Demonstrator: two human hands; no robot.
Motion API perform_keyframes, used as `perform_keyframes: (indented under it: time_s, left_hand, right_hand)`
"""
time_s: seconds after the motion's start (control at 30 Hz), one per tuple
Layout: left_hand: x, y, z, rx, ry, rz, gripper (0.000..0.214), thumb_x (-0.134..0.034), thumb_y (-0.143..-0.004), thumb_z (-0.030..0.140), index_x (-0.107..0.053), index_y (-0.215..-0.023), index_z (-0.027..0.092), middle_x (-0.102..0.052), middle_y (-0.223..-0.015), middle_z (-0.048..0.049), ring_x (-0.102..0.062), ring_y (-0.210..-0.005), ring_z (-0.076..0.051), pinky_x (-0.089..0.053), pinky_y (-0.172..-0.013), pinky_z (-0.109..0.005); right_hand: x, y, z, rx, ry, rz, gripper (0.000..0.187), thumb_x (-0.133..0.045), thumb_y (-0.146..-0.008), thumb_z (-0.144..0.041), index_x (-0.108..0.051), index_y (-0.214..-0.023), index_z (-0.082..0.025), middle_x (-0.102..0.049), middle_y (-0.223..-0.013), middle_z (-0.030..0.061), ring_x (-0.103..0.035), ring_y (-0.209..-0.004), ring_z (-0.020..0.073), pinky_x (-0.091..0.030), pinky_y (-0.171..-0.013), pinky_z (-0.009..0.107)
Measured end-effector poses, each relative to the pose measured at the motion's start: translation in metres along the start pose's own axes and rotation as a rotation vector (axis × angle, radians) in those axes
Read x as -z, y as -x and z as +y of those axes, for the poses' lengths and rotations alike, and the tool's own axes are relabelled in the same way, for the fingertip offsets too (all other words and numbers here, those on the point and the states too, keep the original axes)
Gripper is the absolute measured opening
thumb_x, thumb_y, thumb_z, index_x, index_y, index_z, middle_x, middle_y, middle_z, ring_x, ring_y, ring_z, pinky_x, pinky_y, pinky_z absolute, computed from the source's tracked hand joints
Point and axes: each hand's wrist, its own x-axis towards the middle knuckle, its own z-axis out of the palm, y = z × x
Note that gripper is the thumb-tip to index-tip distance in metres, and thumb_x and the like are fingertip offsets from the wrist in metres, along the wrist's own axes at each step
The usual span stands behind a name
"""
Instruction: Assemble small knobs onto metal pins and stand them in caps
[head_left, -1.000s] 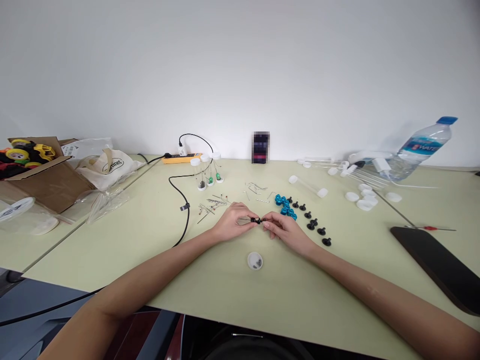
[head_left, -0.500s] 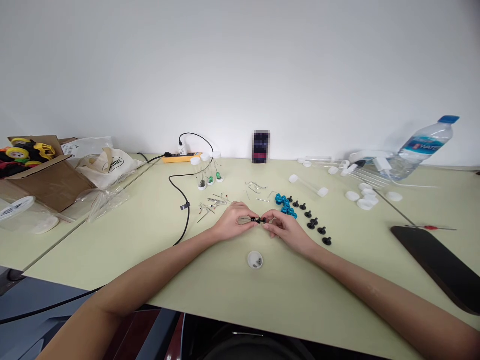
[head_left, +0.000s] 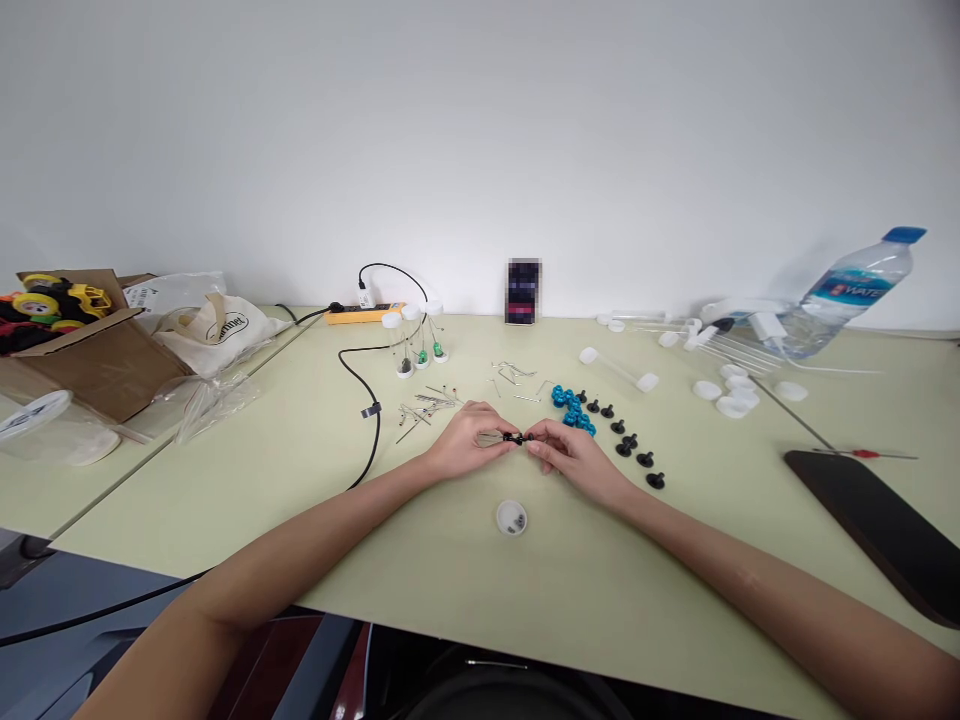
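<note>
Between my two hands, above the table, is a small black part (head_left: pixel 514 438) with thin metal pins at its left end. My left hand (head_left: pixel 471 442) pinches it from the left, thumb and fingertips closed on it. On the other side, my right hand (head_left: pixel 566 452) grips its right end between thumb and fingers. Just past my right fingers lie several blue round parts (head_left: pixel 574 408). A row of black flanged pieces (head_left: pixel 624 449) curves along to the right. Nearer me sits a white round cap (head_left: pixel 512 518) with tiny dark bits in it.
Thin metal pins (head_left: pixel 427 405) and bent hex keys (head_left: pixel 512 373) lie beyond my hands. Capped clear tubes (head_left: pixel 405 350) stand near an orange power strip (head_left: pixel 365 314). A tilted water bottle (head_left: pixel 855 290), white caps (head_left: pixel 731 405) and a dark phone-like slab (head_left: pixel 874 525) occupy the right.
Both hands hold nearly the same position with the black part between them. The whole view has shifted very slightly.
</note>
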Motion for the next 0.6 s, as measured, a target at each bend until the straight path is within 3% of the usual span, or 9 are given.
perform_keyframes:
  time_s: [0.6]
  left_hand:
    - [0.0006,-0.0002,-0.0006,-0.001,0.009,-0.008,0.016,-0.057,-0.078,0.029,-0.066,-0.089,0.021,-0.068,-0.082,-0.0014,-0.058,-0.078,-0.014,-0.041,-0.082,-0.031]
  right_hand:
    - [-0.0001,0.0000,-0.0006,-0.020,0.013,0.006,0.027,-0.045,-0.082,-0.044,-0.056,-0.090,-0.020,-0.054,-0.072,-0.0005,-0.053,-0.061,0.0129,-0.041,-0.059,0.027]
